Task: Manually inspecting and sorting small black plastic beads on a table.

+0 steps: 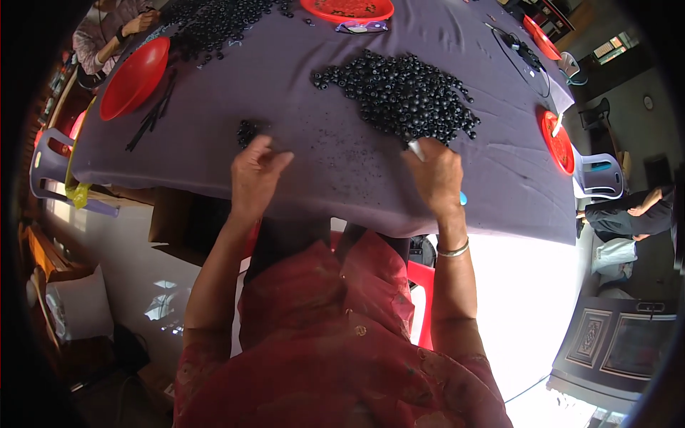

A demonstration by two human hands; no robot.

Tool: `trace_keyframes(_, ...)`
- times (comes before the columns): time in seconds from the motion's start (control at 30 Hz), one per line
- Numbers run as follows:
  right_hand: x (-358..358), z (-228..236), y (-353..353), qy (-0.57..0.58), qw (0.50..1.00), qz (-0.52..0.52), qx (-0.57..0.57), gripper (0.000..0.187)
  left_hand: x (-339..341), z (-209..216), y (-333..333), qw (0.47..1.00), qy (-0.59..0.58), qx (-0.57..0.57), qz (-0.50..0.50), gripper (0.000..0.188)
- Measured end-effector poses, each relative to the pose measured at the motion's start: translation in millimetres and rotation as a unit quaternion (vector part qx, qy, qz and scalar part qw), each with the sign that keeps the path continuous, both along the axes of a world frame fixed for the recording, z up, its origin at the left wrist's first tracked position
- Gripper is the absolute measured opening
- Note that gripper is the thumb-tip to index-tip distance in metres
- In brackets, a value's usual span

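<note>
Head view: a large heap of small, round, glossy black pieces lies on the desk with a grey-purple cloth. At its near edge, the right hand has its grip pinched on a small whitish piece. Left of the heap, the half-curled left hand is just beside a little black cluster; whether its grip holds anything, I cannot tell. Beyond the heap, a round red plastic basin contains dark bits; right of it, a red plastic bowl holds a pale stick-like thing.

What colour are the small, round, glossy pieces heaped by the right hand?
Black: the heap of small, round, glossy pieces shows best in the head view.
</note>
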State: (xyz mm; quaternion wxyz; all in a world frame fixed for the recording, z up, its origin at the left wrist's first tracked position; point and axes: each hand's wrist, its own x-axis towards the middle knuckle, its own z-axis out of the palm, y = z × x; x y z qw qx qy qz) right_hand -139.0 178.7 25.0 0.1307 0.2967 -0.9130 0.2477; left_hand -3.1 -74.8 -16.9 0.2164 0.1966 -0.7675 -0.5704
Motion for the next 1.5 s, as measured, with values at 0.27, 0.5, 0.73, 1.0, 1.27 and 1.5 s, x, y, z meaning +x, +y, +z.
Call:
trace_keyframes(0.27, -21, -17, 3, -0.029, 0.999, -0.003, -0.022, 0.018, -6, -8, -35, 0.944, 0.031, -0.283, 0.169, 0.024)
trace_keyframes(0.5, 0, -3, -8, -0.030, 0.991, 0.081, -0.099, 0.022, -3, -4, -7, 0.974, 0.134, -0.123, 0.134, 0.018)
trace_keyframes(0.73, 52, 21, -38, -0.139, 0.931, 0.267, -0.206, 0.024, 6, 27, 57, 0.912, 0.031, 0.357, -0.200, 0.014)
trace_keyframes(1.0, 57, 20, -44, -0.169, 0.916, 0.267, -0.248, 0.025, 9, 28, 62, 0.846, 0.084, 0.462, -0.255, 0.012)
trace_keyframes(1.27, 58, 20, -41, -0.164, 0.904, 0.297, -0.260, 0.024, 10, 15, 58, 0.811, 0.090, 0.500, -0.290, 0.013)
trace_keyframes(1.5, 60, 22, -40, -0.208, 0.886, 0.306, -0.280, 0.022, 8, 23, 65, 0.786, 0.111, 0.530, -0.299, 0.014)
